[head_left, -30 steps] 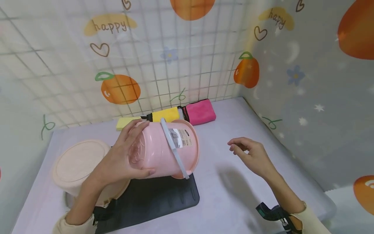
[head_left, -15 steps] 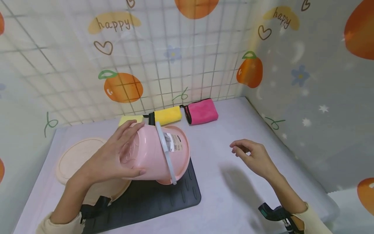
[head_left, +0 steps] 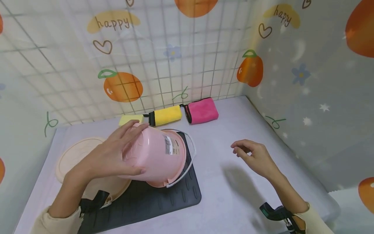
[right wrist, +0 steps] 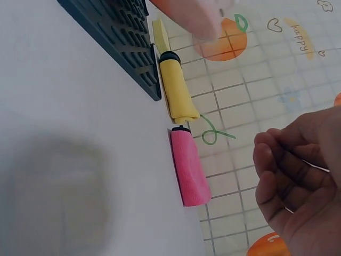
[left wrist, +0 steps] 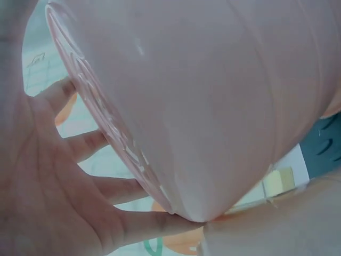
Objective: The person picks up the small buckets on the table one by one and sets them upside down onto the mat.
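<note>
A pink plastic bucket (head_left: pixel 157 156) lies tipped on its side above the dark ribbed mat, its mouth facing right and a label on its wall. My left hand (head_left: pixel 108 159) grips it around the base, thumb on the near side and fingers on the far side. In the left wrist view those fingertips (left wrist: pixel 184 221) touch the bottom edge. The pale bucket handle (head_left: pixel 195 151) hangs out beyond the rim. My right hand (head_left: pixel 254 157) hovers over the right of the table, fingers loosely curled, holding nothing. The inside of the bucket is hidden.
The dark mat (head_left: pixel 175 191) lies under the bucket. Beige rounded plastic pieces (head_left: pixel 77 152) stand at left, partly behind my left arm. Along the back wall lie a pale yellow piece (head_left: pixel 131 119), a yellow rolled cloth (head_left: pixel 168 115) and a pink cloth (head_left: pixel 203 110).
My left hand has carried the bucket slightly left and lower over the mat. Its handle has swung from across the side to past the rim. The right hand is almost unchanged.
</note>
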### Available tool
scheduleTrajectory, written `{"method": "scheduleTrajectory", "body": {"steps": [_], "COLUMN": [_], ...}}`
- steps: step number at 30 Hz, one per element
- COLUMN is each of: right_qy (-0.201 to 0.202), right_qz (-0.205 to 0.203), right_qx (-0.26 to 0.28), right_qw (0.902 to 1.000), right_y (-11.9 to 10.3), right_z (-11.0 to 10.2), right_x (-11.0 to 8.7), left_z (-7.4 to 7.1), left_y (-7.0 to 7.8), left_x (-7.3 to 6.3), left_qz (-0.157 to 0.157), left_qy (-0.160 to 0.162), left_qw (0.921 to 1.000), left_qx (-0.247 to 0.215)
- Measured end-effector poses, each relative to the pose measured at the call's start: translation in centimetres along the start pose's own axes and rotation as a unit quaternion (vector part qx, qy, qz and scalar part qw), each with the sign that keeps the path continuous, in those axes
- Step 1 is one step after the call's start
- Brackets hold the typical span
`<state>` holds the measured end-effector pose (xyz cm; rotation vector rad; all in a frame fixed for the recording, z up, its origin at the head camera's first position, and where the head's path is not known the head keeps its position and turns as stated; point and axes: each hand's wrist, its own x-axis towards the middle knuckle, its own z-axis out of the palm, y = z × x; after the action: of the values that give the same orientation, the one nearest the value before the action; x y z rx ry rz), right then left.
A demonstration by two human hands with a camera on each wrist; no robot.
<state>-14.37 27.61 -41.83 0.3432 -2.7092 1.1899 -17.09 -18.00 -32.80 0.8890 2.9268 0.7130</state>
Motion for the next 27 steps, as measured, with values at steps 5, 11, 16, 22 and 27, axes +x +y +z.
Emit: {"method": "scheduleTrajectory", "body": {"steps": [5, 11, 16, 22, 27], "right_qy": [-0.008, -0.014, -0.01, -0.014, -0.016], "right_qz": [0.0, -0.001, -0.002, -0.013, -0.017], "right_qx": [0.005, -0.003, -0.005, 0.002, 0.007], "right_qw": [1.0, 0.9999, 0.9999, 0.9998, 0.9997], "right_y": [0.0, 0.0, -0.1, -0.5, -0.6], "right_z": [0.2, 0.2, 0.4, 0.8, 1.1], "right_x": [0.0, 0.0, 0.0, 0.2, 0.3], "left_z": [0.7, 1.2, 1.5, 2.1, 2.1], "left_y": [-0.1, -0.1, -0.1, -0.2, -0.3], "left_x": [0.8, 1.8, 2.5, 2.9, 3.2], "left_qz": [0.0, 0.004, -0.006, -0.013, -0.014], "left_qy": [-0.03, -0.048, -0.062, -0.064, -0.072], "left_qw": [0.9986, 0.9964, 0.9952, 0.9949, 0.9936], "left_qx": [0.043, 0.07, 0.076, 0.077, 0.086]}}
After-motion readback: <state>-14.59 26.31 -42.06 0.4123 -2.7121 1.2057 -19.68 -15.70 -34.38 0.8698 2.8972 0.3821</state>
